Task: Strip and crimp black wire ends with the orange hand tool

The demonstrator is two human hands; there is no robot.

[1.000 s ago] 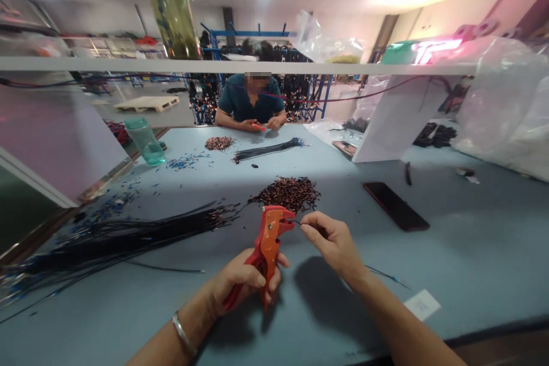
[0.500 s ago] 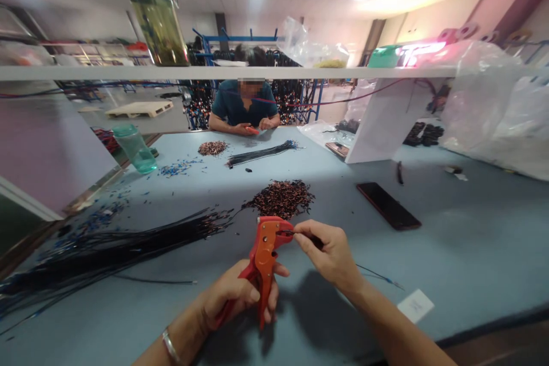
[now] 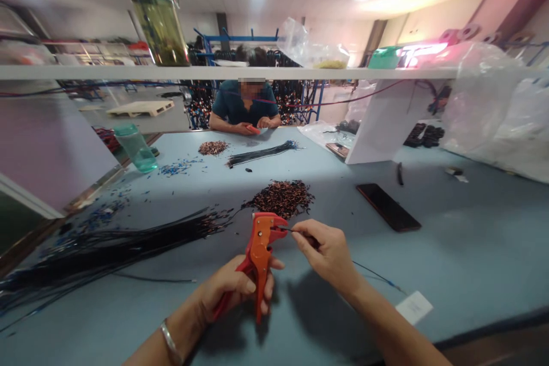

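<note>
My left hand [image 3: 242, 286] is wrapped round the handles of a red and orange wire stripper [image 3: 261, 246], its jaws pointing right. My right hand [image 3: 328, 249] pinches a thin black wire [image 3: 288, 230], whose end is at the stripper's jaws. More of the wire [image 3: 373, 273] shows past my right wrist, with a blue piece near its end. Just beyond the tool lies a heap of black and copper-coloured scraps [image 3: 283, 197]. A thick bundle of black wires [image 3: 141, 246] stretches across the table on the left.
Across the table [image 3: 317, 303] sits a person [image 3: 245, 106] holding a red tool. A phone [image 3: 388, 207] and a white card [image 3: 414, 307] lie at the right. A green bottle [image 3: 135, 148] stands at the left. A white shelf [image 3: 300, 73] spans above.
The stripper and my left hand have shifted slightly left and up. A little more wire shows between the jaws and my right fingertips.
</note>
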